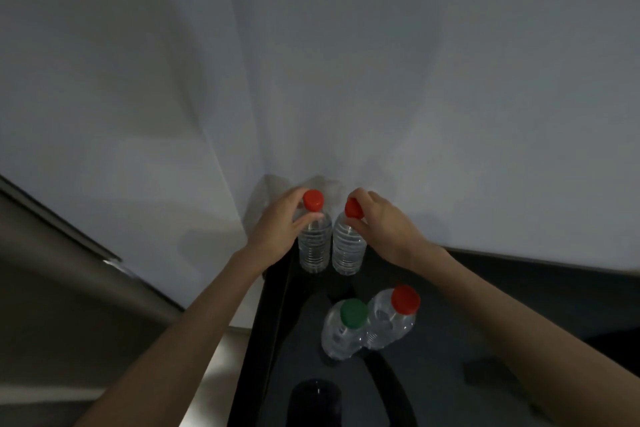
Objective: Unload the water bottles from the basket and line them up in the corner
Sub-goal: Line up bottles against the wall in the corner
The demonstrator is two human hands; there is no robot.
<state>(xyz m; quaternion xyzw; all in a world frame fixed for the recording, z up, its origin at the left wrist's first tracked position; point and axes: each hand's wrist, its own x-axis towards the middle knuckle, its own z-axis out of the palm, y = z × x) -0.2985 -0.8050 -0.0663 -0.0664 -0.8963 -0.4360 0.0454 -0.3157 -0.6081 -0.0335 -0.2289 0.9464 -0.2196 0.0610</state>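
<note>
One head-worn wide-angle camera looks forward and steeply down into the corner [266, 170], close enough that the left arm [194, 315] and right arm [502, 308] reach it from the bottom edge. Dim light probably hides detail below the corner.

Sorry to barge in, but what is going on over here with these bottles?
A person is placing two red-capped water bottles side by side in the corner where the walls meet. The left hand grips the left bottle just below its cap, and the right hand pinches the cap of the right bottle. Both are upright over the dark surface. Nearer the camera, a green-capped bottle and a third red-capped bottle stand together, untouched.
</note>
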